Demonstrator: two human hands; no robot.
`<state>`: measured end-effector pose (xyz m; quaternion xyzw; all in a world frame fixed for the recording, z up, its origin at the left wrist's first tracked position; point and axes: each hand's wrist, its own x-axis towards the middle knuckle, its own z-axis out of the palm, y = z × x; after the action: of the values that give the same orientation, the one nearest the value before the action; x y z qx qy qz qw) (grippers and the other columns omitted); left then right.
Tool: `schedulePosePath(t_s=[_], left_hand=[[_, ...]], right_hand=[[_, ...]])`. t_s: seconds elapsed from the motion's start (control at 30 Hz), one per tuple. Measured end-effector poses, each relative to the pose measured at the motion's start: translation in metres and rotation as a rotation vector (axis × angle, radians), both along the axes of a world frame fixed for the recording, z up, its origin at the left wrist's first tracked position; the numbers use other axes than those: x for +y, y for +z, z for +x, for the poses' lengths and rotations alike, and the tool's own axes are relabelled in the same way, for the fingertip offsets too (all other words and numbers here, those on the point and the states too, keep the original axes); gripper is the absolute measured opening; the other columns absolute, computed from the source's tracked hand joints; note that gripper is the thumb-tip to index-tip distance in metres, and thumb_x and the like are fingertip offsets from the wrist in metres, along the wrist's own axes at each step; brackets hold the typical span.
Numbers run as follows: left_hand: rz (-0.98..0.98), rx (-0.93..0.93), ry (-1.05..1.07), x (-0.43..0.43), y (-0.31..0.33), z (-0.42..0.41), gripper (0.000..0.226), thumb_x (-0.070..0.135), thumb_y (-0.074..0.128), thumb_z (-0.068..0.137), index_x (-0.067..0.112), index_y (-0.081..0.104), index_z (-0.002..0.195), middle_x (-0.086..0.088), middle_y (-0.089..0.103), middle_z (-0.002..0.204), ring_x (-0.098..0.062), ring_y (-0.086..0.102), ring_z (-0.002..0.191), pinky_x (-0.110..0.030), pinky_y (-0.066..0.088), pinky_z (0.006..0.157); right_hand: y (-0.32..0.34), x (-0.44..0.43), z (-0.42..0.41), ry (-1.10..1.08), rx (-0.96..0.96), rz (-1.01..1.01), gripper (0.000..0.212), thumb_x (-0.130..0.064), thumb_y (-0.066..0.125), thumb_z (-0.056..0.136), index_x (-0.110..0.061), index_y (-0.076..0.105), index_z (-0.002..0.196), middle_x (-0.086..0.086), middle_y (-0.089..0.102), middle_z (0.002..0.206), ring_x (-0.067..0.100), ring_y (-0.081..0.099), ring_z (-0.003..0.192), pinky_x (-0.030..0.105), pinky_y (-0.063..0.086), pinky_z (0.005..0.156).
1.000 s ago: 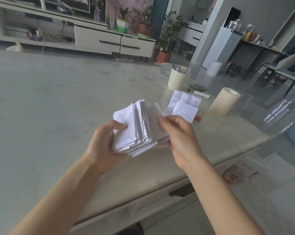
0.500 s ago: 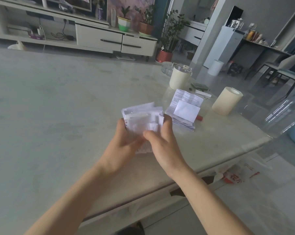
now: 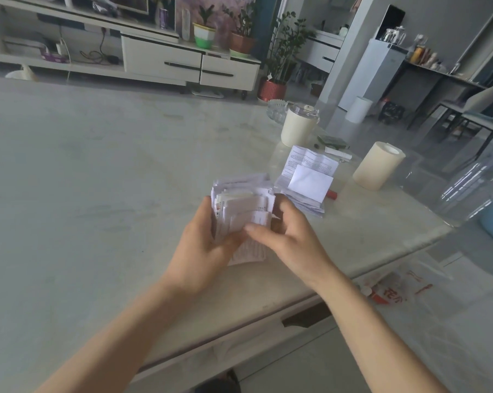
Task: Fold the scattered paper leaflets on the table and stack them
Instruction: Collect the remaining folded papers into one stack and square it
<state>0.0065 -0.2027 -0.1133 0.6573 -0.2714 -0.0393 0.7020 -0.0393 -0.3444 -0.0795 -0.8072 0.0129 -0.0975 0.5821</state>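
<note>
A bundle of folded leaflets [image 3: 241, 201] was held on edge over the table [image 3: 97, 180], near its right edge. It was clasped from both sides by the left grip [image 3: 202, 245] and right grip [image 3: 290, 239], fingers curled round it. Squaring was judged in hand; laying it by the loose leaflets [image 3: 307, 177] seemed called for next. A second earlier it had been fanned open.

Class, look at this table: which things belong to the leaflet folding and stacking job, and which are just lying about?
Part of the job: bundle of folded leaflets, gripped by the left hand and right hand; loose leaflets lying on the table.

Just lying about: lidded cream cup; cream cylinder; small red object; glass dish.
</note>
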Motion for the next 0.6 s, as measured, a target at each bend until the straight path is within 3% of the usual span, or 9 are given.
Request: schedulePosePath(t_s=[0.07,0.17,0.23,0.3,0.4,0.5,0.6], left_hand=[[-0.046,0.111,-0.049,0.0,0.003,0.002,0.048,0.018,0.066,0.071,0.015,0.053,0.117,-0.002,0.069,0.105,-0.018,0.066,0.098,-0.032,0.055,0.082],[-0.122,0.297,-0.071,0.0,0.004,0.006,0.049,0.018,0.066,0.064,0.016,0.056,0.112,-0.004,0.069,0.1,-0.02,0.068,0.092,-0.033,0.057,0.074],[-0.155,0.377,-0.088,0.0,0.005,0.007,0.048,0.017,0.067,0.063,0.017,0.058,0.11,-0.004,0.071,0.098,-0.019,0.069,0.088,-0.03,0.057,0.067],[-0.171,0.42,-0.108,0.001,0.006,0.007,0.047,0.016,0.068,0.064,0.016,0.06,0.11,-0.003,0.072,0.096,-0.019,0.07,0.086,-0.026,0.055,0.062],[-0.182,0.459,-0.111,0.001,0.008,0.008,0.044,0.01,0.071,0.067,0.016,0.061,0.11,-0.002,0.073,0.094,-0.017,0.07,0.083,-0.024,0.054,0.058],[-0.187,0.489,-0.111,0.002,0.008,0.01,0.046,0.017,0.068,0.064,0.018,0.062,0.109,-0.002,0.073,0.095,-0.018,0.07,0.085,-0.026,0.055,0.06],[-0.201,0.483,-0.1,0.002,0.009,0.012,0.039,0.019,0.066,0.064,0.02,0.065,0.103,0.0,0.073,0.091,-0.016,0.07,0.083,-0.023,0.054,0.061]], right_hand=[[0.012,-0.016,0.006,-0.066,-0.026,0.015,0.014,-0.012,0.067,0.084,-0.019,0.063,0.095,-0.005,0.068,0.095,0.001,0.063,0.086,0.016,0.049,0.081],[0.021,-0.062,0.025,-0.55,-0.202,-0.088,0.014,-0.01,0.063,0.086,-0.022,0.062,0.095,-0.008,0.057,0.104,0.005,0.055,0.1,0.011,0.04,0.079],[0.017,-0.086,0.035,-0.68,-0.112,-0.202,0.016,-0.01,0.059,0.085,-0.023,0.062,0.094,-0.009,0.053,0.107,0.015,0.05,0.108,0.017,0.037,0.081],[0.005,-0.104,0.043,-0.663,0.095,-0.156,0.017,-0.014,0.061,0.083,-0.025,0.063,0.095,-0.001,0.058,0.114,0.018,0.053,0.104,0.026,0.04,0.087],[-0.003,-0.11,0.048,-0.727,0.175,-0.132,0.014,-0.014,0.063,0.08,-0.022,0.065,0.091,0.001,0.063,0.098,0.024,0.058,0.097,0.036,0.046,0.094],[0.001,-0.106,0.044,-0.778,0.048,-0.035,0.013,0.0,0.059,0.081,0.005,0.068,0.089,0.0,0.054,0.07,0.016,0.047,0.064,0.02,0.043,0.059],[0.014,-0.096,0.033,-0.804,-0.074,0.14,0.008,0.003,0.064,0.081,-0.002,0.067,0.087,-0.001,0.059,0.074,0.006,0.049,0.06,0.007,0.042,0.051]])
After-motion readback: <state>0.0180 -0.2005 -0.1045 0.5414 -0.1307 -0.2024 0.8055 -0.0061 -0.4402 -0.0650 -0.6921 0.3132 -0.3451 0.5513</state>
